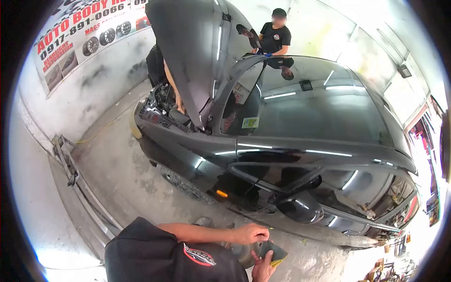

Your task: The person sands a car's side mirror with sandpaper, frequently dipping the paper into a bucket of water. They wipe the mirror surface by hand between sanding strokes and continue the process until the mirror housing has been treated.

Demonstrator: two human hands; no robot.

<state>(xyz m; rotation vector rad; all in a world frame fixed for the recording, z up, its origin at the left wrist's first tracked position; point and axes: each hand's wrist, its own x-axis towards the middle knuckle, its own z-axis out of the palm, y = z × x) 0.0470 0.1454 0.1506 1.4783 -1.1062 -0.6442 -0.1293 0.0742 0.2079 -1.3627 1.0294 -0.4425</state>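
Note:
My left hand (251, 233) reaches across from the left of the view, its fingers closed in a pinch just above a small dark grey-green sheet (267, 250). Whether the fingertips grip the sheet's upper corner or something small is not clear. Below it, my right hand (263, 269) holds the sheet, with the thumb over its face. A yellow layer (278, 262) shows along the sheet's lower edge. Both hands are close together in front of my black shirt (216, 261), beside the black car (263, 155).
The car's hood (188, 51) is raised, and a person's arm (173, 87) reaches into the engine bay. Another person (276, 37) stands beyond the windshield. A side mirror (300, 209) juts out near my hands. Metal rails (84, 188) lie along the left wall.

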